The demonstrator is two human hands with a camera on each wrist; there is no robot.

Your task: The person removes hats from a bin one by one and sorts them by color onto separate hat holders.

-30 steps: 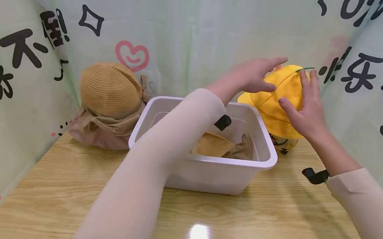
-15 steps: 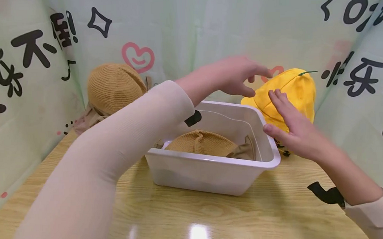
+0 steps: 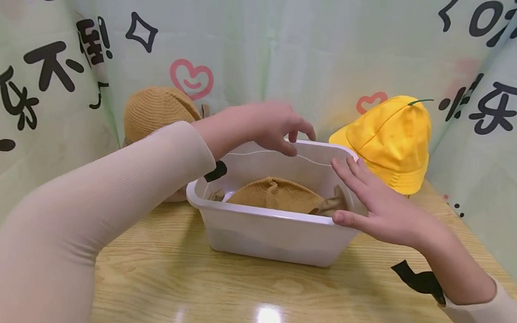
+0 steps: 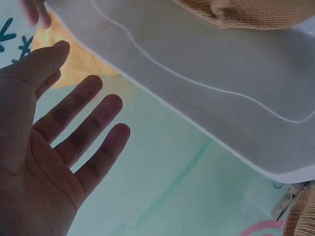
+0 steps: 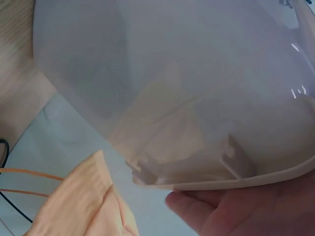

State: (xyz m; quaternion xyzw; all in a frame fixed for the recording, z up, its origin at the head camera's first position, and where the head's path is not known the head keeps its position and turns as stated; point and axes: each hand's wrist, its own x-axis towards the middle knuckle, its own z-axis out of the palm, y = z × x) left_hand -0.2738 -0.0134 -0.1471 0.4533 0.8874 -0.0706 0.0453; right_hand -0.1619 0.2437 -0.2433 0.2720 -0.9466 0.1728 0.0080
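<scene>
A person's 2 bare hands are at a white plastic bin [image 3: 267, 235] on a wooden tabletop [image 3: 182, 289]. The left hand [image 3: 272, 128] hangs over the bin's far rim, its fingers loosely bent and holding nothing. The right hand [image 3: 379, 211] lies along the bin's right end, fingers straight, thumb apart, gripping nothing; it seems to touch the rim. Inside the bin rests 1 tan knitted hat [image 3: 260, 196], with brown cloth [image 3: 330, 205] beside it. A yellow hat [image 3: 390, 143] stands behind the bin's right end; a second tan hat [image 3: 157, 111], partly hidden by the left sleeve [image 3: 130, 179], sits behind its left end. For good control, the right hand would best press lightly and evenly, since the bin looks light enough to slide. Keeping the left sleeve clear of the hats seems wise, as they look soft and easily crushed.
</scene>
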